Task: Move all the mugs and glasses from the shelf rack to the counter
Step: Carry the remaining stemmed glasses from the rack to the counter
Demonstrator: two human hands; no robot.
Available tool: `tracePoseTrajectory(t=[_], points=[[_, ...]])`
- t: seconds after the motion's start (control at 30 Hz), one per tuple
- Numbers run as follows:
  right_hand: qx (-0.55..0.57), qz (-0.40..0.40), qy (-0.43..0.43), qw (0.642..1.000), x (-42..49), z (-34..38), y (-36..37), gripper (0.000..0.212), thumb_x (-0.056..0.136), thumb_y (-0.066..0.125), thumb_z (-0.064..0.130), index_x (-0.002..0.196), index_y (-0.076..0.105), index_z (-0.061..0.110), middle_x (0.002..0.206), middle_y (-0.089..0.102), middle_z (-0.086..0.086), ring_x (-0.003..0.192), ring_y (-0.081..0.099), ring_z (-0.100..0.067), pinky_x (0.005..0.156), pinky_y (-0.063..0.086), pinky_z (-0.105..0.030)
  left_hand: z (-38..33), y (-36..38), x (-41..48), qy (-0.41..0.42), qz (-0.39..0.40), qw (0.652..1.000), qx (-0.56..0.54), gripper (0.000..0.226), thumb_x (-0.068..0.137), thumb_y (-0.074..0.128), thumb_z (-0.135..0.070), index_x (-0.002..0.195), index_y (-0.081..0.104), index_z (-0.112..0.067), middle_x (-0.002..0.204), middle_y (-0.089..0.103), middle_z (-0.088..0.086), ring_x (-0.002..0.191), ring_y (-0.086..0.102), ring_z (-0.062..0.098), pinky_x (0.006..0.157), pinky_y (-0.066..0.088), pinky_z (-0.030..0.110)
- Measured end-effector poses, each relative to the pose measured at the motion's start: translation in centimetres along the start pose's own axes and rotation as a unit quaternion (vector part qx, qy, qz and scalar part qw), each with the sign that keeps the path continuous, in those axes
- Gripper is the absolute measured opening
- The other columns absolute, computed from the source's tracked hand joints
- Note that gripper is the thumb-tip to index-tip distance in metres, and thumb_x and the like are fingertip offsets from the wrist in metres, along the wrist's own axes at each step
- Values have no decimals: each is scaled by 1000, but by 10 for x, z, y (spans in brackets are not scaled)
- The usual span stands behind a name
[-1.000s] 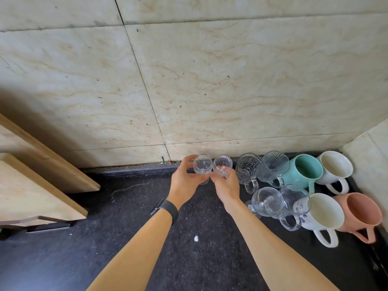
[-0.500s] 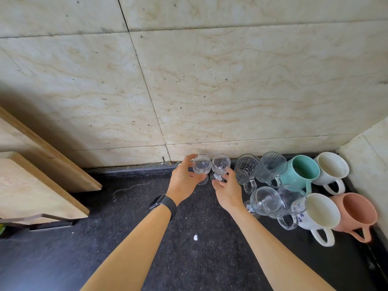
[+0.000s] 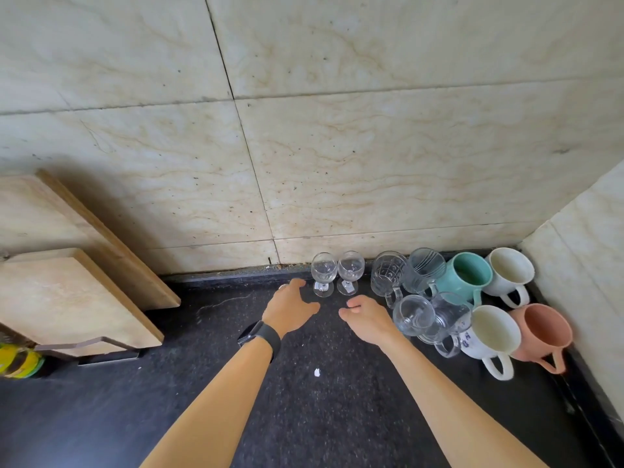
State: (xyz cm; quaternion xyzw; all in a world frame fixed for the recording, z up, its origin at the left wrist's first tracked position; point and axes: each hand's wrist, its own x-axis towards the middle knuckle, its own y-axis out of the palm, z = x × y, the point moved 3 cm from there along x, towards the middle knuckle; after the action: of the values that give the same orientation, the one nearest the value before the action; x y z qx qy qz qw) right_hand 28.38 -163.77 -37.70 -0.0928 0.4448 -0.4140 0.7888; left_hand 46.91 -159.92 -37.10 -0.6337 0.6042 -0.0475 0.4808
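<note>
Two stem glasses (image 3: 337, 273) stand upright on the counter (image 3: 304, 417) at the wall's foot, just beside each other, rims near touching; right of them a cluster: glass mugs (image 3: 405, 292), teal mug (image 3: 467, 276), two white mugs (image 3: 499, 309), pink mug (image 3: 540, 329), all packed close, handles toward the camera; shelf rack not in view, so I can't tell what's left on it. Left hand (image 3: 290, 309) empty, fingers spread, just short of the left glass; right hand (image 3: 368, 319) empty, loosely curled, beside a glass mug. Risk: right wrist sits close to the front glass mug; a sideways pull-back could knock it into its neighbours; the tall, narrow-footed stem glasses would tip from a light brush. Versus half a second ago: both hands then pinched the stem glasses; now released and drawn back; glasses stay put.
</note>
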Motion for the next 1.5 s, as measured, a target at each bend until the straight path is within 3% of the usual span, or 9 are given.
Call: tracePoseTrajectory(t=[0.13, 0.27, 0.33, 0.47, 0.67, 0.87, 1.1, 1.23, 1.5], points=[[-92, 52, -59, 993, -63, 25, -14, 39, 95, 48, 46, 125, 65, 27, 130, 67, 3, 121, 60, -23, 96, 47, -35, 4, -12, -54, -25, 35, 982, 182, 56, 89, 55, -52, 140, 48, -29, 139, 55, 5, 125, 53, 32, 100, 43, 44], [-178, -3, -166, 970, -126, 58, -36, 31, 98, 44, 41, 113, 68, 32, 117, 73, 7, 105, 68, -22, 89, 53, -38, 1, -37, -117, 11, -23, 968, 249, 53, 91, 48, -54, 140, 48, -33, 139, 56, 3, 127, 50, 31, 104, 37, 46], [-207, -54, -226, 950, -154, 76, -47, 30, 99, 44, 37, 110, 70, 28, 111, 75, 4, 101, 69, -25, 85, 55, -39, -4, -58, -151, 24, -73, 964, 256, 54, 92, 46, -54, 141, 48, -33, 139, 56, 1, 127, 50, 30, 107, 35, 47], [-232, -118, -355, 898, -205, 116, -58, 31, 100, 48, 33, 123, 69, 29, 129, 69, 12, 122, 58, -18, 95, 44, -31, -13, -115, -235, 31, -219, 943, 249, 45, 95, 42, -52, 134, 55, -33, 131, 62, -1, 121, 54, 28, 104, 36, 46], [-233, -117, -511, 819, -285, 164, -24, 35, 99, 53, 38, 131, 66, 31, 140, 61, 10, 132, 48, -18, 107, 35, -28, 22, -157, -395, -55, -395, 891, 215, 44, 94, 44, -49, 135, 55, -36, 136, 60, -6, 124, 54, 26, 104, 37, 41], [-222, -14, -659, 718, -413, 191, 81, 38, 98, 52, 41, 135, 61, 34, 137, 62, 10, 126, 52, -21, 105, 39, -33, 99, -123, -602, -227, -491, 817, 201, 46, 91, 51, -52, 135, 54, -38, 134, 63, -7, 123, 56, 24, 104, 41, 39], [-219, 116, -774, 582, -596, 198, 217, 40, 97, 54, 40, 136, 60, 35, 140, 59, 7, 130, 48, -21, 111, 37, -35, 157, -52, -832, -418, -530, 715, 182, 47, 92, 44, -58, 136, 50, -45, 137, 60, -11, 126, 53, 19, 105, 38, 38], [-203, 181, -815, 512, -722, 174, 288, 38, 96, 54, 43, 133, 59, 41, 138, 59, 12, 128, 46, -20, 102, 40, -32, 177, 6, -969, -507, -548, 645, 160, 47, 92, 45, -58, 136, 51, -43, 136, 61, -7, 125, 53, 20, 105, 36, 39], [-168, 266, -870, 379, -963, 86, 412, 40, 97, 51, 47, 136, 57, 39, 141, 58, 15, 134, 44, -15, 109, 39, -35, 210, 130, -1222, -626, -559, 525, 145, 48, 91, 46, -59, 135, 52, -40, 125, 67, -5, 114, 59, 20, 95, 46, 39]])
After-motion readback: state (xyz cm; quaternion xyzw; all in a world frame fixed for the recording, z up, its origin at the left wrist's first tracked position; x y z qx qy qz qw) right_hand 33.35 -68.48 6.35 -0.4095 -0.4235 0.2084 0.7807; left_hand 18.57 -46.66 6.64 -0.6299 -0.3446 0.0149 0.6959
